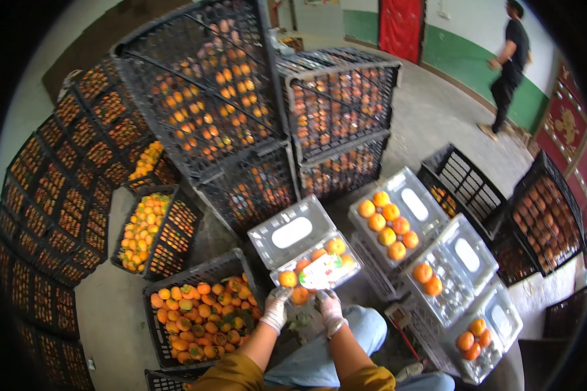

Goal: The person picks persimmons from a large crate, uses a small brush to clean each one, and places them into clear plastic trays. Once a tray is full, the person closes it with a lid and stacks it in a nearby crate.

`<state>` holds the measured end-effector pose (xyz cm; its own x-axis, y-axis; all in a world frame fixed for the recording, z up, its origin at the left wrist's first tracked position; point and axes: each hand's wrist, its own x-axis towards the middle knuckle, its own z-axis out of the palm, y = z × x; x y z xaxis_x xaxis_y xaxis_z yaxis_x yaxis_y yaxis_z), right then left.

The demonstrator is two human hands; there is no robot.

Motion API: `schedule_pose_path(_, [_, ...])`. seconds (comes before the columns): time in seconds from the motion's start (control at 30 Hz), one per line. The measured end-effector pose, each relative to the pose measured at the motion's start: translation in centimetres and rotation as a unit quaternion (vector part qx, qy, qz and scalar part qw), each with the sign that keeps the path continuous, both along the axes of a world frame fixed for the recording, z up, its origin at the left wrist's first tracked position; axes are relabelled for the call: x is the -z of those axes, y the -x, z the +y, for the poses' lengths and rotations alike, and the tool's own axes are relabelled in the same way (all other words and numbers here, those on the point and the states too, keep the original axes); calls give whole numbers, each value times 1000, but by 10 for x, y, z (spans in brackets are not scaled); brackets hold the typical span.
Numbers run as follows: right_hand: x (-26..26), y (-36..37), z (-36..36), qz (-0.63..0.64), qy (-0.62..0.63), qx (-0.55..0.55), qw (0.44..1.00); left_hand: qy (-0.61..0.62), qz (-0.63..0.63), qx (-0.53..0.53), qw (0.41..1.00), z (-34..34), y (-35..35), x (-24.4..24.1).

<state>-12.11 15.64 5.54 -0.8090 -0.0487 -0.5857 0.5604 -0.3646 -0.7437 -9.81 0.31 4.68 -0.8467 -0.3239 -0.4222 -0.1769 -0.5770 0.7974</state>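
Both my hands wear whitish, soiled work gloves. At the front edge of a clear plastic clamshell box point(280, 279), my left hand point(276, 310) grips the left side and my right hand point(330, 311) the right side. Several orange persimmons point(288, 278) sit in its base. Across them lies a printed card point(320, 271) with a white middle and coloured ends. The box's lid point(293, 232) is folded back, away from me, and carries a white oval label. To the left, a black plastic crate point(152, 337) holds loose persimmons, some with green calyxes.
More open clamshells, each with several persimmons, stand at right: one farther back point(352, 210), one midway point(450, 288), one nearer point(484, 369). Tall stacked black crates point(279, 112) rise ahead. Crate stacks point(54, 195) line the left. A person point(511, 63) is at the far right.
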Motion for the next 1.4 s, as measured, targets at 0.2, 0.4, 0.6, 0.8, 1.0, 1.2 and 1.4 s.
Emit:
schedule_pose_path(0.2, [-1, -3, 4, -7, 2, 46, 999, -73, 28, 88, 993, 25, -1, -34])
schedule_pose_path(0.4, [-5, -6, 5, 64, -152, 158, 973, -249, -36, 80, 964, 19, 11, -27])
schedule_pose_path(0.6, [-62, 10, 15, -39, 278, 203, 938, -293, -49, 71, 952, 23, 3, -73])
schedule_pose_path(0.8, [-138, -11, 75, 92, 281, 167, 941, -287, -19, 239, 927, -2, -31, -102])
schedule_pose_path(1.0, [-183, -103, 134, 163, 47, 97, 981, -224, -24, 398, 889, -18, -40, -141])
schedule_pose_path(1.2, [-188, -212, 152, 95, 40, 159, 982, -100, -21, 511, 854, 21, -42, -153])
schedule_pose_path(1.4, [-152, -239, 128, -21, 56, 258, 964, -18, 28, 478, 878, 22, -52, -154])
